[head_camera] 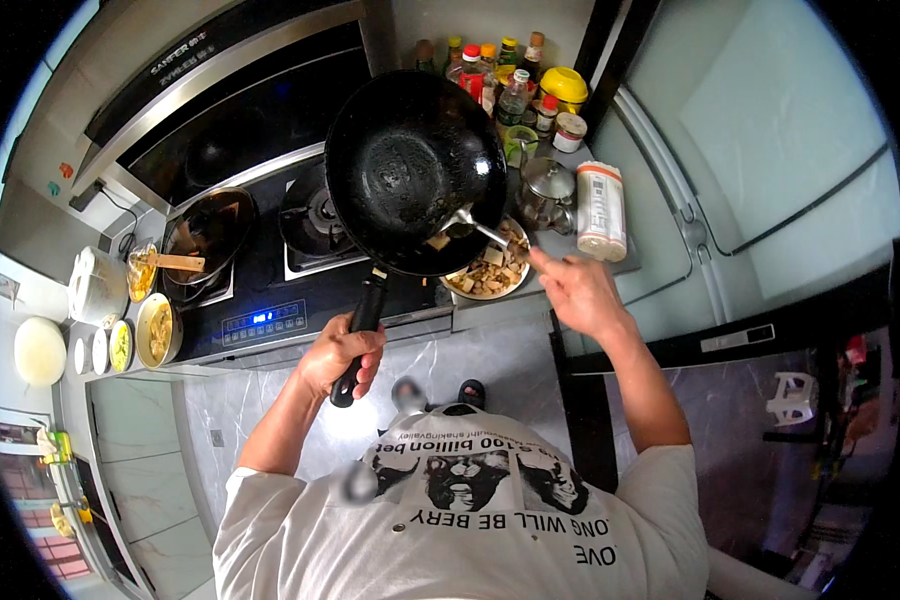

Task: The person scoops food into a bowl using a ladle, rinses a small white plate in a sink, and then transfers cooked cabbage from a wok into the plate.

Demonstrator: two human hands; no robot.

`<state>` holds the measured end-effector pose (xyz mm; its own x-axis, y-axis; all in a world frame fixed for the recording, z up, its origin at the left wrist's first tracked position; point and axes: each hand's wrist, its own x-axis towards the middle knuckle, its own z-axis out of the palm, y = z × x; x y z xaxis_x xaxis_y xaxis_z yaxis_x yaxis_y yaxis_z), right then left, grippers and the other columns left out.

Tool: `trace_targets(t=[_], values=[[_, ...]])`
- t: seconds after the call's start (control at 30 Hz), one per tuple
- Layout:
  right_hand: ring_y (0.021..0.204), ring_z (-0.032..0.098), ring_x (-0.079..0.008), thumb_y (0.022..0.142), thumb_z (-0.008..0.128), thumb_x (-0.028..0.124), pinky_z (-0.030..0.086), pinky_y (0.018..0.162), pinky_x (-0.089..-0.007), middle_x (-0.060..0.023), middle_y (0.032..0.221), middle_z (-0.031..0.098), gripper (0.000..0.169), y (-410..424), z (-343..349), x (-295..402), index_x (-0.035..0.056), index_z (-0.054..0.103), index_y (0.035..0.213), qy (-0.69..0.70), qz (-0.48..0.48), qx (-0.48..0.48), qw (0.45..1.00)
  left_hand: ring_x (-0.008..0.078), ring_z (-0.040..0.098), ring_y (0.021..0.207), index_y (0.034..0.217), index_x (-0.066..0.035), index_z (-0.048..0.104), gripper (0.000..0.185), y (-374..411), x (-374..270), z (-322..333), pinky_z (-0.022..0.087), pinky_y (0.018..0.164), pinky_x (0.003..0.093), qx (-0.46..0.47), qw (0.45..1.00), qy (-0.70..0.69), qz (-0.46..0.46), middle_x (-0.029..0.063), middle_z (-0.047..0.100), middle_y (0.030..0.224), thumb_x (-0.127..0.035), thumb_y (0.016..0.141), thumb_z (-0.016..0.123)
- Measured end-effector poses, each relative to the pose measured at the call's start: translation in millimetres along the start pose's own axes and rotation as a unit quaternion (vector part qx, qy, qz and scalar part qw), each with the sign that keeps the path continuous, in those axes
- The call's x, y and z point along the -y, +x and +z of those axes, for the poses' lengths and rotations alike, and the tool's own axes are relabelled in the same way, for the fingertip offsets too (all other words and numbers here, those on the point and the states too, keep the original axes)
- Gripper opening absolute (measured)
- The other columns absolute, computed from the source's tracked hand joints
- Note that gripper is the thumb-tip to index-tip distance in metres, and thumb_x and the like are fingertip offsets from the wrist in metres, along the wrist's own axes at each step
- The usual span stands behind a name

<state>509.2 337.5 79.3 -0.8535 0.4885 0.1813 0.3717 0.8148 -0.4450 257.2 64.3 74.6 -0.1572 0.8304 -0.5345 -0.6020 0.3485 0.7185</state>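
Observation:
My left hand (pixel 343 356) grips the black handle of a wok (pixel 412 176), which is raised and tilted over the counter, right of the front burner. In my right hand (pixel 577 292) is the handle end of a metal spatula or ladle (pixel 476 225), its head inside the wok near the lower right rim. A few food pieces (pixel 439 241) lie in the wok by that head. Partly below the wok's rim, a round dish (pixel 493 277) holds diced food with pale, tofu-like pieces. The rest of the wok's inside looks dark and glossy.
A gas burner (pixel 322 214) is left of the wok; a second pan (pixel 208 232) sits on the far-left burner. Bowls of food (pixel 159 330) and a white cooker (pixel 97 285) stand further left. Bottles (pixel 514 97), a metal-lidded glass pot (pixel 547 187) and a paper roll (pixel 601 210) are at right.

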Motion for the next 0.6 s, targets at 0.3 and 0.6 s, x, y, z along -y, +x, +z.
trace_targets(t=[0.3, 0.6], values=[[0.074, 0.066, -0.0417, 0.088, 0.063, 0.011, 0.051, 0.066, -0.0490, -0.0246, 0.079, 0.066, 0.037, 64, 30, -23, 0.0052, 0.065, 0.124, 0.087, 0.000, -0.176, 0.981, 0.0144, 0.049, 0.041, 0.094, 0.001, 0.048, 0.016, 0, -5, 17, 0.043, 0.031, 0.0303, -0.019, 0.998, 0.064, 0.007, 0.0056, 0.048, 0.059, -0.004, 0.088, 0.062], [0.069, 0.067, -0.0361, 0.087, 0.063, 0.011, 0.051, 0.063, -0.0431, -0.0210, 0.076, 0.067, 0.040, 3, 15, -28, 0.0061, 0.064, 0.127, 0.070, 0.027, -0.038, 0.997, 0.0133, 0.051, 0.041, 0.082, 0.000, 0.051, 0.007, 2, -5, 20, 0.043, 0.030, 0.0299, -0.055, 0.986, 0.156, 0.027, 0.0061, 0.050, 0.059, -0.003, 0.083, 0.058]])
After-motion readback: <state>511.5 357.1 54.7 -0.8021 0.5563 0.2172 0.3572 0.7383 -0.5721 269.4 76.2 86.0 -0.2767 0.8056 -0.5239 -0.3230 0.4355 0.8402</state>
